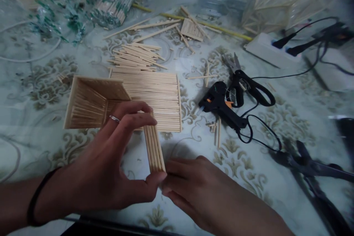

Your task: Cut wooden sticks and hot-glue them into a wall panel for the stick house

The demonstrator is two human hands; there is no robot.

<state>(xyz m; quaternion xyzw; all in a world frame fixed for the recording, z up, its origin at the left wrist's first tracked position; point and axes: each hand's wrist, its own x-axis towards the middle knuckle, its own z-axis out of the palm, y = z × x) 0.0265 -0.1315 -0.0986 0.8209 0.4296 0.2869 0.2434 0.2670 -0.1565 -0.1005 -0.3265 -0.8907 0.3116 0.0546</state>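
Between the thumb and fingers of my left hand [110,166] stands a narrow panel of wooden sticks [154,147], tilted and gripped at its two ends. My right hand [196,188] is closed at the panel's lower right corner, its fingertips partly hidden there. Behind my left hand sits an open box of glued sticks [88,105], its inside showing. A larger flat panel of sticks [155,96] lies beside the box, partly covered by my fingers.
Loose cut sticks [135,57] are heaped beyond the flat panel. To the right lie a black glue gun [224,108], scissors [246,83] and dark pliers [312,166], with cables nearby. A power strip [271,49] and wrapped stick bundles [114,2] are farther back.
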